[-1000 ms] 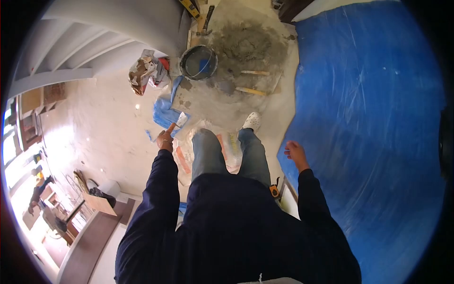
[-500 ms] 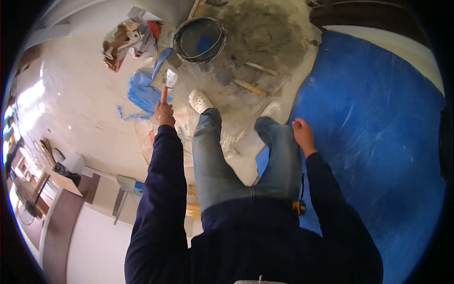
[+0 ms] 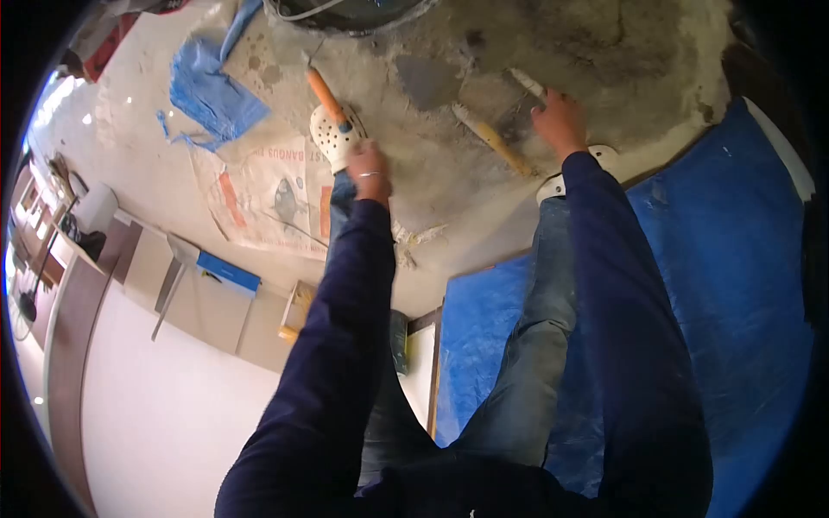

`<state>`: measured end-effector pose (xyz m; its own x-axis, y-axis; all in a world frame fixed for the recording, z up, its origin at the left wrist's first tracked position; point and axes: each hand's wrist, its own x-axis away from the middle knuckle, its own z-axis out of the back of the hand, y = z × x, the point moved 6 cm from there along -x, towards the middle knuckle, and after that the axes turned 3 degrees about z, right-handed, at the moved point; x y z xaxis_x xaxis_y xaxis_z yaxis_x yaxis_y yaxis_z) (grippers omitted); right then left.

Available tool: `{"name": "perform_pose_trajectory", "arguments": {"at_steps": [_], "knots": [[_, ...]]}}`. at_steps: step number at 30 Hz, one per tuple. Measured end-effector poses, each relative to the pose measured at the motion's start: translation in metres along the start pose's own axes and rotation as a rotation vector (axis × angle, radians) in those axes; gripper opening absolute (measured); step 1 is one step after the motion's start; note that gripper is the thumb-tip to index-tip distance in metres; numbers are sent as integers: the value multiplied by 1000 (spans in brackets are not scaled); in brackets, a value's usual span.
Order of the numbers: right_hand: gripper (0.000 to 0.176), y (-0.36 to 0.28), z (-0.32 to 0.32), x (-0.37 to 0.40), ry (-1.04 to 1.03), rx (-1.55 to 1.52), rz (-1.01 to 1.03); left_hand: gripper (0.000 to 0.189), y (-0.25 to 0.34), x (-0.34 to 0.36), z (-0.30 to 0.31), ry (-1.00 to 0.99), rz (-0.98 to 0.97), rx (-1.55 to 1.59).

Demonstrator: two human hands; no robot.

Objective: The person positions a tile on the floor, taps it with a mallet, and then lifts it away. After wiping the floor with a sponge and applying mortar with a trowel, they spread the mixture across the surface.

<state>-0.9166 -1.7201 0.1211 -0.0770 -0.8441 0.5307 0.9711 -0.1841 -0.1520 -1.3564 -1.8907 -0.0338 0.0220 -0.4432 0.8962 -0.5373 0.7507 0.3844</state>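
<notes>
My right hand [image 3: 561,123] reaches down to the floor, its fingers closed on the near end of a pale wooden handle [image 3: 526,83]. Close by on its left lies a second wooden handle [image 3: 492,141], yellowish and smeared with grey. My left hand [image 3: 369,173] is over my left leg, just behind the white clog [image 3: 331,131]; its fingers are blurred. Apart from that hand, a trowel's orange handle [image 3: 326,93] with a blue end overlaps the clog in view. The trowel's blade is hard to make out against the floor.
A dark bucket [image 3: 354,19] stands at the top edge beside wet grey mortar [image 3: 596,43]. A crumpled blue plastic sheet [image 3: 211,91] and a printed sack [image 3: 268,203] lie to the left. Blue sheeting [image 3: 717,285] covers the right side.
The trowel has left my left hand, which has drawn back toward my leg. My right hand has moved forward and taken hold of the pale wooden handle. My view has come closer to the floor.
</notes>
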Motion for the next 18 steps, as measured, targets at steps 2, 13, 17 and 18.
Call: {"name": "perform_pose_trajectory", "arguments": {"at_steps": [2,13,17,18], "knots": [[40,2,-14,-4,-65,12,17,53,2,61,-105,370,-97,-824],[39,7,59,102,-367,-1125,-483,41,-45,88,-290,286,41,-663],[38,19,95,152,-445,-1151,-651,33,17,203,-310,192,229,-502],[39,18,105,160,-242,-1186,-468,31,29,225,-311,149,212,-506]]}}
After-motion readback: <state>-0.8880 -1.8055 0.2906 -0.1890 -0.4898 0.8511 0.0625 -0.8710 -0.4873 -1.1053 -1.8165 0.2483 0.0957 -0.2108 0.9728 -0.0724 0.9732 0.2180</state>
